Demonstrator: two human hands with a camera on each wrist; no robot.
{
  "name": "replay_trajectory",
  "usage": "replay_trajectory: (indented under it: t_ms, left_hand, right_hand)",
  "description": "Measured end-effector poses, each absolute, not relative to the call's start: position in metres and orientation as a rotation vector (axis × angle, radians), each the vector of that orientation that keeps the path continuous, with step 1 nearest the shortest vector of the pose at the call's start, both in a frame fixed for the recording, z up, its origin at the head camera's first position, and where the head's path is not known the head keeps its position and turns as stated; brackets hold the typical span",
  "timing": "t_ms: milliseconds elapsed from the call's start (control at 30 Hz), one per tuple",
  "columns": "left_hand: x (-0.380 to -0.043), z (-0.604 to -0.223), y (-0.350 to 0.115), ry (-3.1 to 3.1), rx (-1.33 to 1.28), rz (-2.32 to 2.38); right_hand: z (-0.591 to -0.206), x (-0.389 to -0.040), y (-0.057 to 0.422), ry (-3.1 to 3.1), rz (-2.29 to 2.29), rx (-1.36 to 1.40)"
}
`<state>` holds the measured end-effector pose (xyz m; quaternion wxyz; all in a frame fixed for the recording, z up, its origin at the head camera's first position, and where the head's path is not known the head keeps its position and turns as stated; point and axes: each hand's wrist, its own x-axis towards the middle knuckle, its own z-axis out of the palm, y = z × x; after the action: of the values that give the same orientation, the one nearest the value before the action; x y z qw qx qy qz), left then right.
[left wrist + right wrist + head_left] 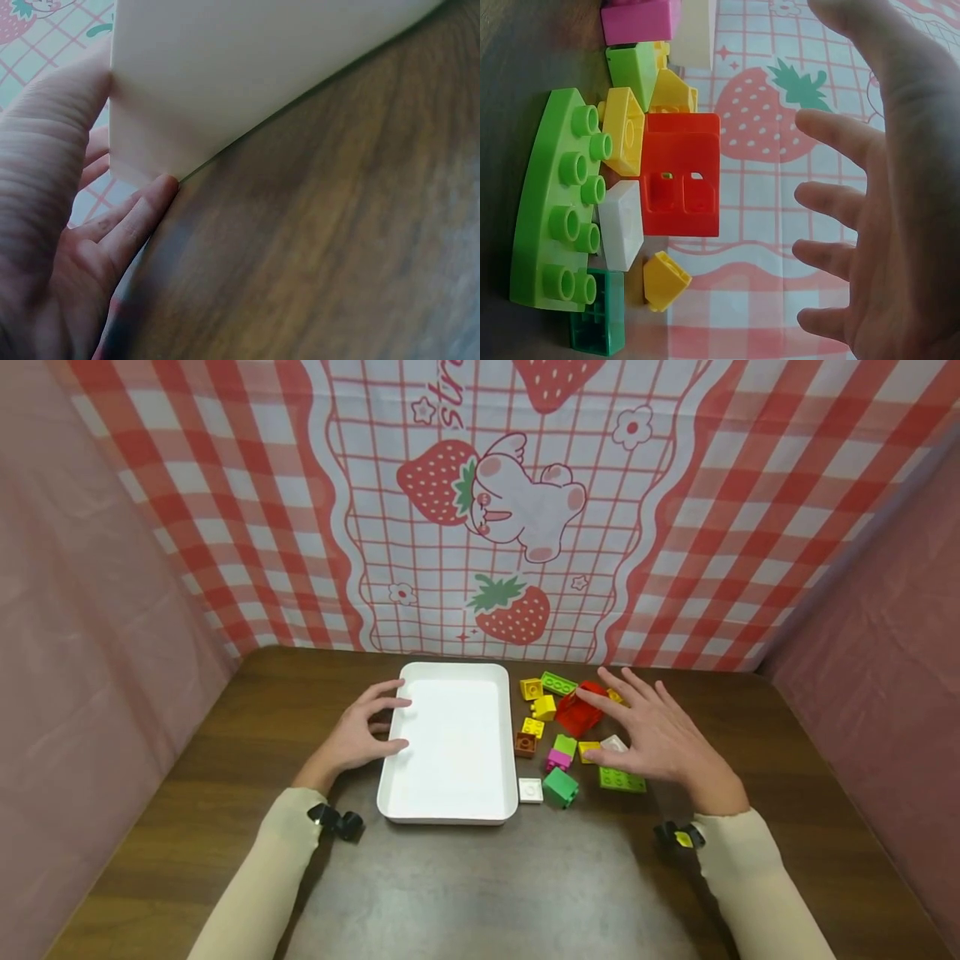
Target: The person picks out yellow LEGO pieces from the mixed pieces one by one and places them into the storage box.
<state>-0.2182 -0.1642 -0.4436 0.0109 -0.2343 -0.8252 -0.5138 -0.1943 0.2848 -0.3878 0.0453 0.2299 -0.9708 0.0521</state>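
A shallow white tray (453, 752) lies on the table. My left hand (358, 731) holds its left wall, with the thumb and some fingers over the rim; in the left wrist view other fingertips (166, 186) touch the outside near a bottom corner. Toy building blocks lie scattered right of the tray. Above their right part hovers my right hand (660, 731), fingers spread and holding nothing. Nearest to it are a red block (681, 176), a light green studded plate (547, 202), a white block (622, 225) and a small yellow block (666, 281).
Close to the tray's right side are a brown block (525, 744), a white square block (530, 790), a green block (561, 787) and a pink block (558, 760). A strawberry-print cloth (510, 610) hangs behind the wooden table (465, 893).
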Motion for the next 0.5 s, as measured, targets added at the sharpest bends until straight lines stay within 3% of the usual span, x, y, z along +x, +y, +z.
replay_trajectory:
  t_ms: [500]
  left_hand:
    - [-0.2197, -0.4467, -0.1633, -2.535, -0.766, -1.586]
  right_hand:
    - [-0.3869, -0.1943, 0.2880, -2.964, 0.175, 0.705]
